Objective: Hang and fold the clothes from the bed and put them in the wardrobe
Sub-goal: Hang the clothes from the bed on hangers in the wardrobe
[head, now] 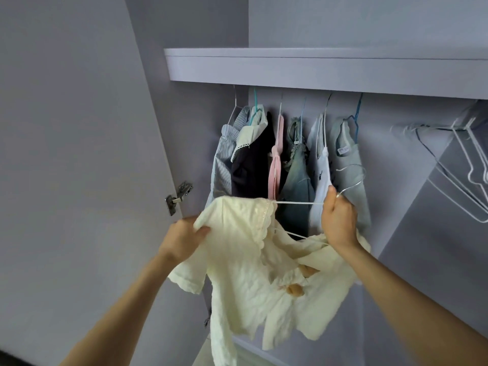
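Note:
A cream short-sleeved blouse [245, 268] with a scalloped lace collar hangs crumpled in front of the open wardrobe. My left hand [184, 240] grips its left shoulder. My right hand [339, 219] holds a thin white wire hanger [298, 203] near its hook, which sticks up to the right. The hanger's left arm runs under the collar into the blouse. The right half of the blouse droops below my right wrist.
Several garments [287, 159] hang on hangers under the wardrobe shelf [317, 67], close behind my hands. Bare white hangers [464, 165] hang at the right. The open door [79, 154] with its hinge [178, 198] stands to the left.

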